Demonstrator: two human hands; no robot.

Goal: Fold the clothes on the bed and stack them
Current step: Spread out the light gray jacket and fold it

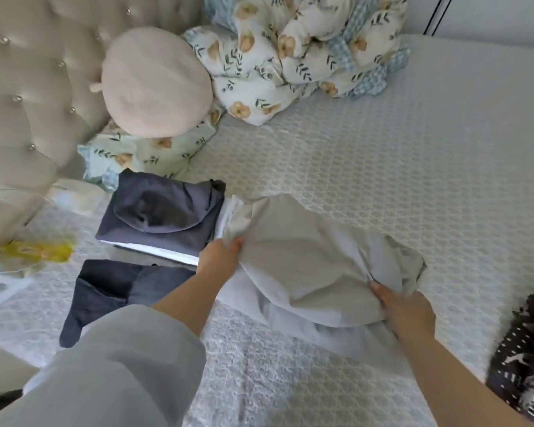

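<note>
A pale grey-beige garment (302, 257) lies half folded across the middle of the bed (383, 167). My left hand (221, 254) grips its left edge near the waistband. My right hand (404, 312) pinches its lower right part, where the cloth bunches up. To the left a folded stack (161, 217) lies with a dark blue-grey hooded top uppermost and a white layer under it. In front of that stack is a dark navy folded garment (111, 291). A black garment with a white pattern (524, 362) sits at the right edge.
A floral duvet (290, 53) is heaped at the head of the bed beside a round beige cushion (154, 84) and a floral pillow (142, 155). The tufted headboard (31, 103) stands at the left. A yellow item (37, 251) lies near it.
</note>
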